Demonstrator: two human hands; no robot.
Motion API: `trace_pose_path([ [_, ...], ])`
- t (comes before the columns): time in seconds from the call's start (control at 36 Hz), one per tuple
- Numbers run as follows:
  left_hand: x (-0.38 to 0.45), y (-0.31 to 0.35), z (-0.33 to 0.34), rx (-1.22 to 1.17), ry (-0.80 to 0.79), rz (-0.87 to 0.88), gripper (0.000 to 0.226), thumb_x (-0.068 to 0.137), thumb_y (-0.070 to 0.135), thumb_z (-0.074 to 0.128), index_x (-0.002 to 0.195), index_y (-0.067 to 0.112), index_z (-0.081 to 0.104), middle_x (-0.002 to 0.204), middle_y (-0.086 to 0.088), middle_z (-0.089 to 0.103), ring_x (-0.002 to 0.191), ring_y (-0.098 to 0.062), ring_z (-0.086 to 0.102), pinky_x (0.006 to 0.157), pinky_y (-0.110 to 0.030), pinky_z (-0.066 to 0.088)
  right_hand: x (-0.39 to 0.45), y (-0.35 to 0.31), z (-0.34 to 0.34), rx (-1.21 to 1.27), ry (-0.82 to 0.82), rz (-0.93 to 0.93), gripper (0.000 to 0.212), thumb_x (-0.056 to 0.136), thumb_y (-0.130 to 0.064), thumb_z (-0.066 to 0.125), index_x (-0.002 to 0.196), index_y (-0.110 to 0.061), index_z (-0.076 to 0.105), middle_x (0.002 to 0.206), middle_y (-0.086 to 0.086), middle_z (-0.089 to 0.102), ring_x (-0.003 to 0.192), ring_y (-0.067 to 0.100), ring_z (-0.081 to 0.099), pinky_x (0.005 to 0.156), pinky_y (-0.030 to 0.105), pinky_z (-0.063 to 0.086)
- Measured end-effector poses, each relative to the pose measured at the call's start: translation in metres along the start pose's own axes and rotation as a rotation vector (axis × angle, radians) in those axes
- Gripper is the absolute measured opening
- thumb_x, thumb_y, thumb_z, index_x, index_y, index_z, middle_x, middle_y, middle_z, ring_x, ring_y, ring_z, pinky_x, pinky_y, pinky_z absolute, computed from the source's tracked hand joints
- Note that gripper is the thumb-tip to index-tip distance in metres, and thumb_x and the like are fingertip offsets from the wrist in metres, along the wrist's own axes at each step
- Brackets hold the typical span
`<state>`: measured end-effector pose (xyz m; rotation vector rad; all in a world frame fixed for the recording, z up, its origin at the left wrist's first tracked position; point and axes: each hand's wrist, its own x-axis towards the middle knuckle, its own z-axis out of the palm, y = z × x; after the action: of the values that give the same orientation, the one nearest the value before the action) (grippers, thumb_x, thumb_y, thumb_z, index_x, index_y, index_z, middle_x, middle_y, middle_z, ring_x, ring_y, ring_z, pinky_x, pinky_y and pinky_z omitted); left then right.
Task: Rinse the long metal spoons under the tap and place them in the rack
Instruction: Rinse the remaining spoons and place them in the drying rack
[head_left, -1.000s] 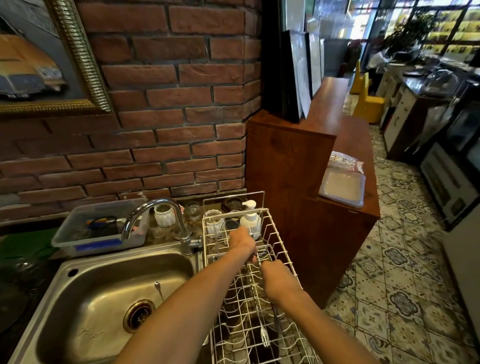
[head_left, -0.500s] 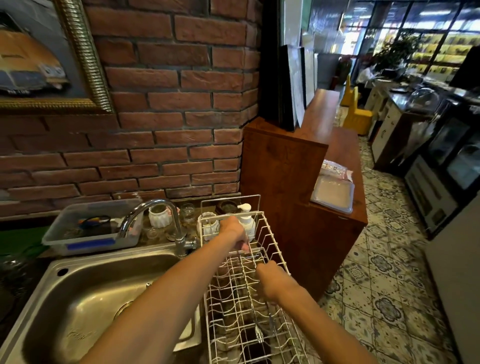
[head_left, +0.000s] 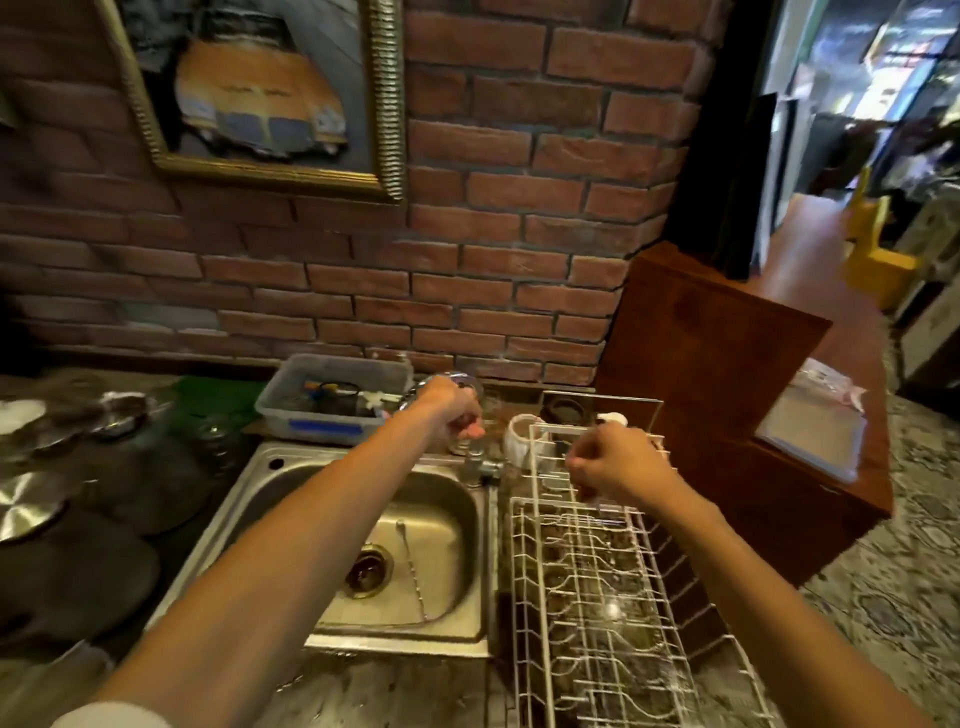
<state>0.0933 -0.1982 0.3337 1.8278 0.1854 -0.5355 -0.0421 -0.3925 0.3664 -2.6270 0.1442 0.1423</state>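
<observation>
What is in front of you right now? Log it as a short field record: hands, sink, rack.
left hand: closed on the tap top
right hand: curled over the rack's far end; contents unclear
sink: one long metal spoon lying beside the drain
rack: white wire, right of sink; any spoons in it blurred
water: none visibly running

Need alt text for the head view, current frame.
Left hand is on the tap above a steel sink where one long metal spoon lies; right hand hovers, curled, over the white wire rack beside it. Brick wall behind.
</observation>
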Motion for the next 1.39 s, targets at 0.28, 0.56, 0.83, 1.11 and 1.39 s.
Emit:
trace_pose_path([
  [0.28, -0.010, -0.077, -0.101, -0.013, -0.016, -0.110, 0.015, 0.093, -0.004, 0.058, 0.078, -0.001, 0.058, 0.065, -0.016, 0.056, 0.048, -0.018, 0.051, 0.044, -0.025, 0.038, 0.061, -0.080, 0.086, 0.060, -0.336, -0.056, 0.016, 0.089, -0.016, 0.066, 0.075, -0.018, 0.072, 0.068, 0.001, 0.073, 0.056, 0.007, 0.069, 0.056, 0.020, 0.055],
  [0.56, 0.033, -0.165, -0.169, -0.109, 0.053, -0.313, 0.009, 0.094, 0.002, 0.060, 0.093, -0.002, 0.068, 0.062, -0.010, 0.061, 0.043, -0.011, 0.054, 0.045, -0.020, 0.051, 0.126, -0.092, 0.193, 0.067, -0.560, 0.149, 0.013, 0.089, -0.008, 0.066, 0.077, -0.011, 0.071, 0.061, -0.002, 0.068, 0.041, 0.001, 0.065, 0.040, 0.015, 0.049],
  [0.83, 0.092, -0.250, -0.175, -0.217, 0.069, -0.460, 0.007, 0.096, 0.005, 0.059, 0.097, 0.001, 0.064, 0.073, -0.013, 0.062, 0.050, -0.017, 0.054, 0.055, -0.027, 0.050, 0.174, -0.070, 0.302, 0.019, -0.554, 0.303, 0.013, 0.089, -0.006, 0.061, 0.082, -0.004, 0.072, 0.081, 0.012, 0.070, 0.072, 0.020, 0.069, 0.068, 0.031, 0.059],
  [1.11, 0.150, -0.322, -0.137, -0.419, 0.010, -0.605, 0.018, 0.097, 0.012, 0.061, 0.110, 0.000, 0.067, 0.090, -0.014, 0.070, 0.068, -0.017, 0.063, 0.070, -0.027, 0.059, 0.191, -0.025, 0.408, -0.070, -0.517, 0.380, 0.018, 0.089, -0.013, 0.057, 0.098, -0.009, 0.073, 0.100, 0.005, 0.075, 0.094, 0.020, 0.070, 0.082, 0.031, 0.059],
  [1.39, 0.164, -0.342, -0.109, -0.407, -0.009, -0.670, 0.009, 0.097, 0.012, 0.057, 0.096, 0.008, 0.065, 0.111, -0.014, 0.073, 0.102, -0.027, 0.071, 0.090, -0.037, 0.059, 0.174, 0.002, 0.454, -0.205, -0.499, 0.407, 0.027, 0.097, -0.026, 0.052, 0.120, -0.012, 0.052, 0.125, 0.012, 0.059, 0.113, 0.026, 0.058, 0.090, 0.035, 0.048],
])
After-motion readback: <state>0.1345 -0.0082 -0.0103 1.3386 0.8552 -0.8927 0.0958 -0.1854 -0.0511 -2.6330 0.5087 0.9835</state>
